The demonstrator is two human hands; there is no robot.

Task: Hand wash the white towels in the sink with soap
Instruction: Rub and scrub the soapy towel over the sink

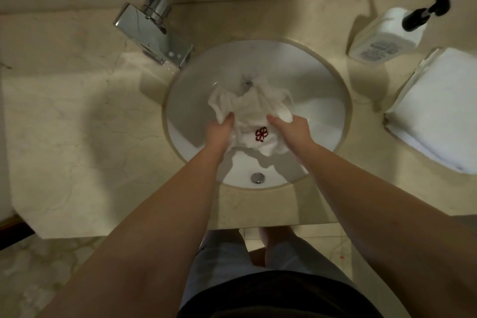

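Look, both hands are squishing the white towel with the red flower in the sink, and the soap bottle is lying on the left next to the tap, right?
Nearly. Both hands, left and right, do grip the white towel with the red flower in the sink. But the soap bottle is on the right side of the counter, far from the tap, as the head view shows.

A crumpled white towel (254, 108) with a small red flower-like emblem lies bunched in the middle of the round white sink (317, 80), at the centre of the frame, its far folds reaching toward the drain. The left hand (219, 131) and the right hand (293, 129) grip it from either side. At the upper right stands a white soap bottle (384, 36) with a black pump, and just below it, at the right edge, lie folded white towels (438, 108) on the bench (77, 124).
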